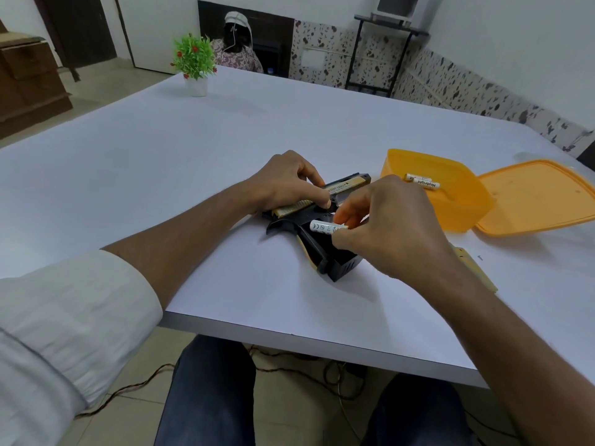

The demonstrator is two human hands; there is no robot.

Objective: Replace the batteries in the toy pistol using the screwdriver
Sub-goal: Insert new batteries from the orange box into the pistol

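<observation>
Pistol (322,217) lies on its side at the centre of the frame, on the white table (193,188), barrel pointing toward the upper right, grip toward me. Grip is open, dark compartment showing.

My left hand (286,183) rests on the slide, fingers curled down, fingertip pressing the black body near the trigger area. It pins the pistol rather than wrapping it.

My right hand (383,226) pinches a white battery (323,227) between thumb and fingers, holding it crosswise just over the open grip. Can't tell whether the battery touches the compartment.

Right of centre: orange box (450,201), open, with two more white batteries (423,182) inside. Its lid (541,197) lies flat against the box's right side, at the right edge of the frame.

Below the box, partly hidden behind my right forearm: a tan flat piece (473,265) on the table; what it is I can't make out. A tiny dark speck (480,258) sits just beside it.

Upper left of the table: small potted plant (194,64), green with red flowers, white pot. Behind it, a seated person (236,46) facing away.
</observation>
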